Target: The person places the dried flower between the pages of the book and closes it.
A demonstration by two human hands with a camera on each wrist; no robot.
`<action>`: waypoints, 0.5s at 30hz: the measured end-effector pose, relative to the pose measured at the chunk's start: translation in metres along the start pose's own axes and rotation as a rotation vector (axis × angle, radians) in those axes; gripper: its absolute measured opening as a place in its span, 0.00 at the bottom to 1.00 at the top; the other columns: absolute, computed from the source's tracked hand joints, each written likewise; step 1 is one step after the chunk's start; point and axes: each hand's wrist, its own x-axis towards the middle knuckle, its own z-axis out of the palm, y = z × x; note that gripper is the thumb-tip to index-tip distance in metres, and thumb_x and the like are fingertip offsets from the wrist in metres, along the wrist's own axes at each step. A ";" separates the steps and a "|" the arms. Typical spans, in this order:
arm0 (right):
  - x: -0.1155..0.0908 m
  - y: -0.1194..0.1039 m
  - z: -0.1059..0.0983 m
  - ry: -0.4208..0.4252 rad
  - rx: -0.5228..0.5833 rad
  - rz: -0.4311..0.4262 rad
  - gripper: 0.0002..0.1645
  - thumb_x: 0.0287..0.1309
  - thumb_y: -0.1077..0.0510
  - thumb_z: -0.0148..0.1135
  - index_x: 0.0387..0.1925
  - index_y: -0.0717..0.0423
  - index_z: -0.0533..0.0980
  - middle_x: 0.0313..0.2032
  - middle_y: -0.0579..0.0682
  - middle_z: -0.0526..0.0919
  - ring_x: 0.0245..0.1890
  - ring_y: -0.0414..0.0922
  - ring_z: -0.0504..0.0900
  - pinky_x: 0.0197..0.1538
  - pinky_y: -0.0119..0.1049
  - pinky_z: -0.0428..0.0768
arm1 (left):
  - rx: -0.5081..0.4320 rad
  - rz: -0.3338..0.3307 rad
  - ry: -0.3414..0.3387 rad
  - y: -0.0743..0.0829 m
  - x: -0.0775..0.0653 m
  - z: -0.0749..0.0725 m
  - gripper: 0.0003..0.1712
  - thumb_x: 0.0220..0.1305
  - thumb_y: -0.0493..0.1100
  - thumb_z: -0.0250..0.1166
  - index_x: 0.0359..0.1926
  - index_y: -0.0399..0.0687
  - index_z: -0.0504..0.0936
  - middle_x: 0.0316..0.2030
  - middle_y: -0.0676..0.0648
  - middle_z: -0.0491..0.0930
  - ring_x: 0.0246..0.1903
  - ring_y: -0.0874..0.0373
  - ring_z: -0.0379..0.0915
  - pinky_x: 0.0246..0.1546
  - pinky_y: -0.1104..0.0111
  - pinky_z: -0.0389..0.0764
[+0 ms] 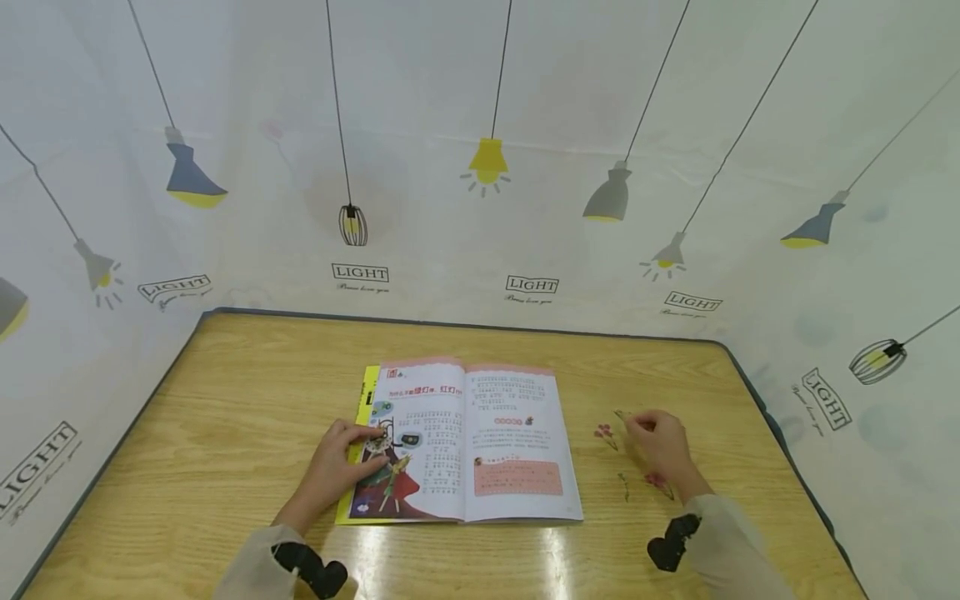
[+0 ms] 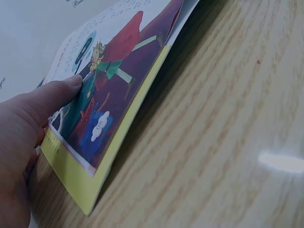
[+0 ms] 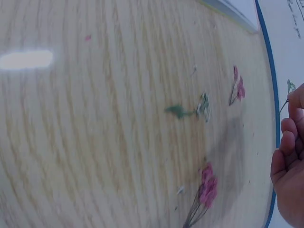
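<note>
With my left hand (image 1: pixel 330 465) I am pressing on the left page of a spread paper book with white printed pages, pink top borders and a yellow cover edge (image 1: pixel 521 400); my thumb and index finger are resting apart on its colourful picture. With my right hand (image 1: pixel 663 446), well to the right of the book, I am pinching a small green dried sprig with a thin stem (image 3: pixel 290 86) between thumb and fingertip, holding it near the page's level.

Just right of the book, a small pink dried flower sprig with thin stems (image 1: pixel 604 432) is lying on the table. A slender green sprig with a pale tip (image 1: pixel 624 486) is lying nearer the book's lower right corner, and a fuller pink flower cluster (image 1: pixel 657 480) is lying farther right, beside my wrist.

Under the book, a light wood-grained table with a dark blue edge (image 1: pixel 262 392) is stretching out; beyond the book, a white sheet printed with hanging lamps (image 1: pixel 420 208) is standing behind it.
</note>
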 end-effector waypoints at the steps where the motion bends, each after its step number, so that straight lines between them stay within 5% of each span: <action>1: 0.000 -0.002 0.001 0.001 0.001 -0.013 0.15 0.59 0.60 0.56 0.37 0.72 0.76 0.31 0.57 0.78 0.29 0.44 0.73 0.30 0.32 0.72 | 0.001 0.001 0.000 0.000 0.000 0.000 0.23 0.48 0.49 0.72 0.47 0.49 0.81 0.40 0.47 0.67 0.41 0.53 0.63 0.44 0.60 0.64; 10: 0.004 -0.023 0.016 0.027 0.062 -0.072 0.11 0.56 0.62 0.59 0.32 0.70 0.77 0.27 0.55 0.78 0.26 0.41 0.73 0.29 0.29 0.72 | -0.003 0.002 -0.001 -0.001 0.000 0.000 0.24 0.48 0.51 0.71 0.48 0.50 0.80 0.41 0.47 0.67 0.41 0.54 0.63 0.43 0.60 0.64; 15: 0.003 -0.035 0.024 -0.015 0.203 -0.034 0.09 0.55 0.66 0.58 0.32 0.73 0.76 0.26 0.56 0.78 0.27 0.49 0.79 0.30 0.34 0.78 | 0.002 0.000 -0.005 -0.002 0.000 0.000 0.25 0.48 0.52 0.71 0.48 0.50 0.80 0.41 0.47 0.67 0.42 0.54 0.63 0.43 0.60 0.64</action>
